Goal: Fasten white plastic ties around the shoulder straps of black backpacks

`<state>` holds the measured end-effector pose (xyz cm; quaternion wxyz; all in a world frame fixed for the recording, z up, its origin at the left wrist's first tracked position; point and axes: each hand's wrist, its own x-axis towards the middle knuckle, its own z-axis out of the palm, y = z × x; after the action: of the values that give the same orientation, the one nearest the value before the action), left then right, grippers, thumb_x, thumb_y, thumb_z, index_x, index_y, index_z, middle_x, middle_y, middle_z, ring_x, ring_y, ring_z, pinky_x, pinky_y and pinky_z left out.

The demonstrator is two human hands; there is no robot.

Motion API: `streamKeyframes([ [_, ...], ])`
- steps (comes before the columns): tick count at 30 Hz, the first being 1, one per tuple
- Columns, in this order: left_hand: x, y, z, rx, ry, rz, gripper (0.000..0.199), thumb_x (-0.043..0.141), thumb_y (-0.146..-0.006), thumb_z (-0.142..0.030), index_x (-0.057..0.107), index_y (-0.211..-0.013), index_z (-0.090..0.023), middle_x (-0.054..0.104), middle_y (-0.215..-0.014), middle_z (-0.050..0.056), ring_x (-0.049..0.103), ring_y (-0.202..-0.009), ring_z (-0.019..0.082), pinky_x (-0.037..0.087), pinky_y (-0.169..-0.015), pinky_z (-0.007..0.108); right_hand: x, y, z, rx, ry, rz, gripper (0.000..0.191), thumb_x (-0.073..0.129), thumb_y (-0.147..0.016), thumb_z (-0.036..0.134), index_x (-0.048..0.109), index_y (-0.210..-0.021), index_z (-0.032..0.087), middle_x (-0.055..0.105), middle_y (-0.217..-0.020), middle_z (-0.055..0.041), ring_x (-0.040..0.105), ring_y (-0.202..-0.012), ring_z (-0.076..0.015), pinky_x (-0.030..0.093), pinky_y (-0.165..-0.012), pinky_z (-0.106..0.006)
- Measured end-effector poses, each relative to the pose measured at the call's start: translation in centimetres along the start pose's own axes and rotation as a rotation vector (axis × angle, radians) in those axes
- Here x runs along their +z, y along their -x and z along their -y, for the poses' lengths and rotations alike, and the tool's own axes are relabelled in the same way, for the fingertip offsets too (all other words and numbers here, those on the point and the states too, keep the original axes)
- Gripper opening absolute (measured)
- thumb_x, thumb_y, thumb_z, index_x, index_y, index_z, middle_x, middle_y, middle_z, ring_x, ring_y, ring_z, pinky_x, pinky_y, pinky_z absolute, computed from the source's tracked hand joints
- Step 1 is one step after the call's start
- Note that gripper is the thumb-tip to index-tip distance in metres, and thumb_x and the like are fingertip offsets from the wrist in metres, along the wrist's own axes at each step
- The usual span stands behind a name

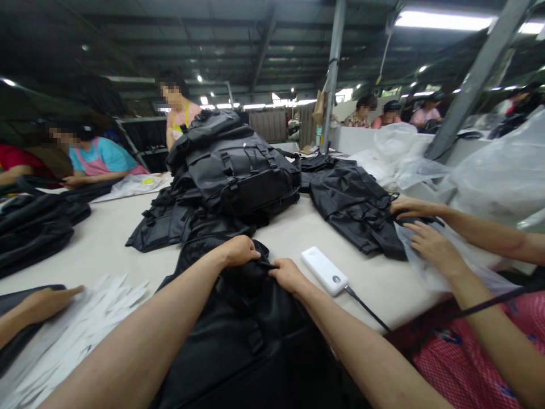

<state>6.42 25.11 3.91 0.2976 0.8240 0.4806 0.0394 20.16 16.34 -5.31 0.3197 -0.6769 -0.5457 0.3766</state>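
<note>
A black backpack lies before me on the table's near edge, its top end pointing away. My left hand is closed on the fabric at the backpack's top opening. A little to the right, my right hand pinches the same edge between thumb and fingers. Between the two hands the dark material is drawn up into a fold. The inside of the backpack is too dark to make out.
A heap of black backpacks rises behind. To the right lie a white power bank with a cable and another backpack, which a co-worker's hands touch beside clear plastic. White strips and another person's hand are at left.
</note>
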Motion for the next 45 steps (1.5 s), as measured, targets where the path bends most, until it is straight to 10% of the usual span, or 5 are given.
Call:
streamKeyframes([
  [5, -0.6, 1.7, 1.3, 0.052, -0.154, 0.114, 0.015, 0.06, -0.058, -0.035, 0.066, -0.056, -0.021, 0.062, -0.052, -0.001, 0.053, -0.052, 0.014, 0.033, -0.05, 0.023, 0.9, -0.3, -1.0, 0.007, -0.055, -0.001, 0.023, 0.049, -0.072, 0.022, 0.066, -0.085, 0.015, 0.065, -0.074, -0.0016, 0.057, -0.068, -0.014, 0.038, -0.057, -0.021],
  [21, 5.5, 1.2, 2.4, 0.1, -0.326, -0.321, 0.027, 0.035, -0.087, -0.027, 0.059, -0.095, -0.019, 0.064, -0.099, 0.011, 0.058, -0.094, 0.024, 0.036, -0.087, 0.035, 1.5, -1.4, -1.0, 0.002, -0.033, -0.05, 0.035, 0.039, -0.084, 0.035, 0.065, -0.078, 0.012, 0.065, -0.074, -0.0058, 0.057, -0.069, -0.0155, 0.039, -0.061, -0.024],
  [28, 5.1, 0.4, 4.0, 0.158, 0.118, -0.319, 0.027, 0.039, -0.084, -0.035, 0.06, -0.083, -0.019, 0.065, -0.082, 0.004, 0.059, -0.08, 0.018, 0.042, -0.075, 0.027, 1.7, -1.7, 0.2, -0.103, 0.055, -0.203, 0.028, 0.049, -0.079, 0.041, 0.06, -0.07, 0.017, 0.062, -0.075, -0.0043, 0.054, -0.075, -0.0164, 0.036, -0.07, -0.026],
  [40, 5.1, 0.6, 4.7, 0.106, 0.489, -0.142, 0.034, 0.049, -0.073, -0.049, 0.057, -0.067, -0.016, 0.051, -0.056, -0.004, 0.047, -0.055, 0.011, 0.037, -0.051, 0.021, 1.3, -2.2, -1.1, -0.098, 0.102, -0.105, 0.036, 0.041, -0.085, 0.037, 0.056, -0.06, 0.015, 0.059, -0.063, -0.0039, 0.052, -0.066, -0.0145, 0.035, -0.062, -0.024],
  [45, 4.8, 0.8, 4.2, 0.07, 0.611, -0.216, 0.034, 0.051, -0.071, -0.05, 0.057, -0.07, -0.016, 0.054, -0.061, -0.003, 0.049, -0.057, 0.011, 0.04, -0.056, 0.022, 0.5, 0.8, 1.0, -0.152, 0.183, -0.236, 0.028, 0.039, -0.087, 0.037, 0.06, -0.088, 0.018, 0.064, -0.088, -0.0064, 0.056, -0.083, -0.0178, 0.037, -0.073, -0.027],
])
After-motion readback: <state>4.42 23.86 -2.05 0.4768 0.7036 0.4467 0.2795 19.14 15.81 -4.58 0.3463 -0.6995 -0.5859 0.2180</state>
